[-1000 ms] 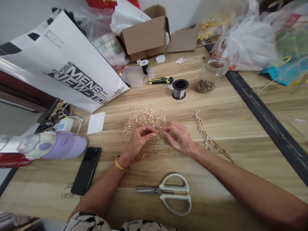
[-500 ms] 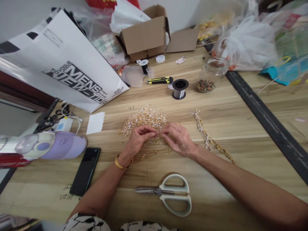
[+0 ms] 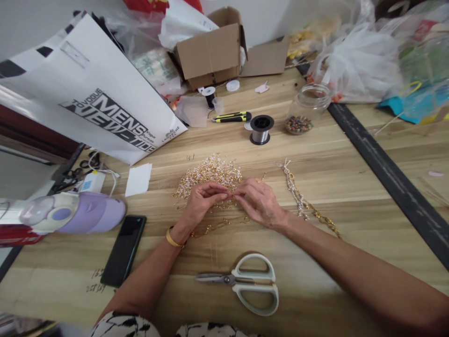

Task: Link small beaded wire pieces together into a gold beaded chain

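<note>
My left hand (image 3: 203, 202) and my right hand (image 3: 260, 202) meet fingertip to fingertip at the near right edge of a pile of small gold and clear beads (image 3: 208, 174). Both are closed in a pinch; whatever is between the fingertips is too small to make out. Just below them a thin gold chain (image 3: 219, 223) lies on the wood, partly behind my left wrist. To the right of my right hand, a longer strand of silver and gold links (image 3: 300, 196) stretches across the table.
White-handled scissors (image 3: 254, 284) lie in front of me. A phone (image 3: 123, 250) and a lilac bottle (image 3: 91, 213) are at left. Farther back are a wire spool (image 3: 261, 129), a yellow-black cutter (image 3: 231, 117), a glass jar (image 3: 308, 110), a cardboard box (image 3: 212, 54) and a white bag (image 3: 115, 93).
Almost nothing differs. The whole view has shifted very slightly, and both hands keep their pinch at the same spot by the bead pile.
</note>
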The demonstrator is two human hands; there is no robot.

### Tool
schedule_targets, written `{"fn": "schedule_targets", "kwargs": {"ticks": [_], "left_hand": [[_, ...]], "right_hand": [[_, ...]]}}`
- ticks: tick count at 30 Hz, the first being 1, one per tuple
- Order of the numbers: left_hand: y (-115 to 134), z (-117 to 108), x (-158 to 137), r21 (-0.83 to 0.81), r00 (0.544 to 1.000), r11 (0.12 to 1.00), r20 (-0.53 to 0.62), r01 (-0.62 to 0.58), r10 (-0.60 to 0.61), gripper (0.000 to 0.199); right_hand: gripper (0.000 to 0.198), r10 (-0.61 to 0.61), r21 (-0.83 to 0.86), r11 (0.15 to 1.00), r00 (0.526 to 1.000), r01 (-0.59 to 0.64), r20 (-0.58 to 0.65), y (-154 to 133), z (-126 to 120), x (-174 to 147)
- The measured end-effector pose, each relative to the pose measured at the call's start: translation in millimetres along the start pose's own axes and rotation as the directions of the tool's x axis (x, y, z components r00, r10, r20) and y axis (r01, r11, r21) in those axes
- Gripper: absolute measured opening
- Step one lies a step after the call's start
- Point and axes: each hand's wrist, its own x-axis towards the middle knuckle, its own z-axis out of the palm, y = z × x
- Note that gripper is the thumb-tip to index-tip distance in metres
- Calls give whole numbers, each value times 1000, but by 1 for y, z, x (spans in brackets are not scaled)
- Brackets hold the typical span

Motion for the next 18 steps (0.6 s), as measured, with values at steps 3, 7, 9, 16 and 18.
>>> {"fn": "schedule_targets", "kwargs": {"ticks": [3, 7, 9, 16, 18], "left_hand": [[1, 0, -1, 22, 1000, 1000, 5, -16, 16, 23], [3, 1, 0, 23, 999, 999, 9, -39, 39, 21], [4, 2, 0, 34, 999, 998, 2, -52, 52, 20], [9, 4, -2, 118, 991, 984, 19, -132, 130, 19], [9, 4, -2, 124, 990, 982, 26, -143, 141, 19]], "right_hand": [[8, -6, 1, 1000, 1000, 6, -2, 0, 0, 0], [8, -11, -3, 1000, 1000, 11, 5, 0, -1, 0], [8, -15, -4, 1000, 1000, 15, 7, 0, 0, -1], [9, -6, -6, 1000, 1000, 7, 16, 0, 0, 0], [8, -5, -9, 1000, 1000, 5, 17, 0, 0, 0]]}}
